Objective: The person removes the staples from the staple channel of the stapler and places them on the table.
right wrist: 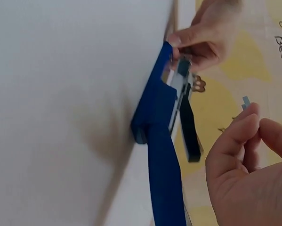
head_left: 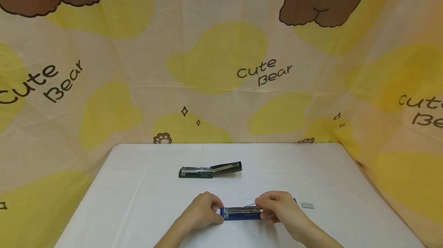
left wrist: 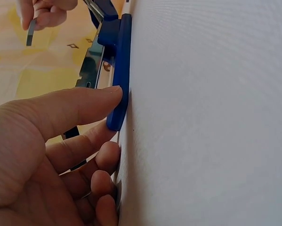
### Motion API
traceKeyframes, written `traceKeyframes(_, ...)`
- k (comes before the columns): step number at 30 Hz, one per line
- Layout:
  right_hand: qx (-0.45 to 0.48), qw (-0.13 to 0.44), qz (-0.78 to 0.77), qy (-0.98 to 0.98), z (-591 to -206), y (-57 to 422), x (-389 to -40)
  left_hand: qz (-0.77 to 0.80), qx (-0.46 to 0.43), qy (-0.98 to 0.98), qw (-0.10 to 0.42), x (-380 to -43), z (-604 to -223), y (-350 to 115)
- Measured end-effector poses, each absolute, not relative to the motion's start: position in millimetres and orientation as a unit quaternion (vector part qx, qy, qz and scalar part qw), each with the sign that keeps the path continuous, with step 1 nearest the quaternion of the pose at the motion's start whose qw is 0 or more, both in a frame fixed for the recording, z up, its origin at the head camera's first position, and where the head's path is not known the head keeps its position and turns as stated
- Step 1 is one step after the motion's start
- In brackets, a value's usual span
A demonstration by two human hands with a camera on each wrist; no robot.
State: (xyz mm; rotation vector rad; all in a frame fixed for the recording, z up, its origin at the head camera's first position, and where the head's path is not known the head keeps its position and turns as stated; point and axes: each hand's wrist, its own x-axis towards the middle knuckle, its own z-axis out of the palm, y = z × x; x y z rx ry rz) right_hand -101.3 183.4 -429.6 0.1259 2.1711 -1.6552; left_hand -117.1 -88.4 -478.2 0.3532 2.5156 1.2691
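A blue stapler [head_left: 242, 216] lies opened out on the white table, its metal staple channel facing up. My left hand [head_left: 204, 210] pinches the left end of its base between thumb and forefinger, as the left wrist view shows on the blue base [left wrist: 124, 61]. Above the stapler's middle, my right hand [head_left: 282, 210] pinches a short strip of staples [head_left: 250, 202] between thumb and fingertips. That strip [right wrist: 245, 101] pokes out past the fingertips in the right wrist view, apart from the stapler. The right hand covers the stapler's hinge in the head view.
Farther back on the table [head_left: 145, 194] lies a black stapler [head_left: 195, 175], also opened out. Another grey strip of staples [head_left: 307, 205] rests to the right of my right hand. A patterned cloth [head_left: 214, 55] hangs behind the table and at its sides.
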Motion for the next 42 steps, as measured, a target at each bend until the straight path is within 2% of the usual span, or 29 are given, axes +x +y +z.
traceKeyframes(14,0.037,0.199,-0.613,0.763,-409.2,238.5,-99.4,0.435,0.12,0.879,0.154,-118.1,-476.9,-89.7)
traceKeyframes(34,0.072,0.206,-0.616,0.757,-426.6,306.8,-86.5,0.439,0.127,0.878,0.146,-116.2,-477.1,-89.3)
traceKeyframes(42,0.131,0.195,-0.594,0.77,-436.7,322.2,-84.0,0.438,0.13,0.877,0.146,-116.5,-478.3,-89.1)
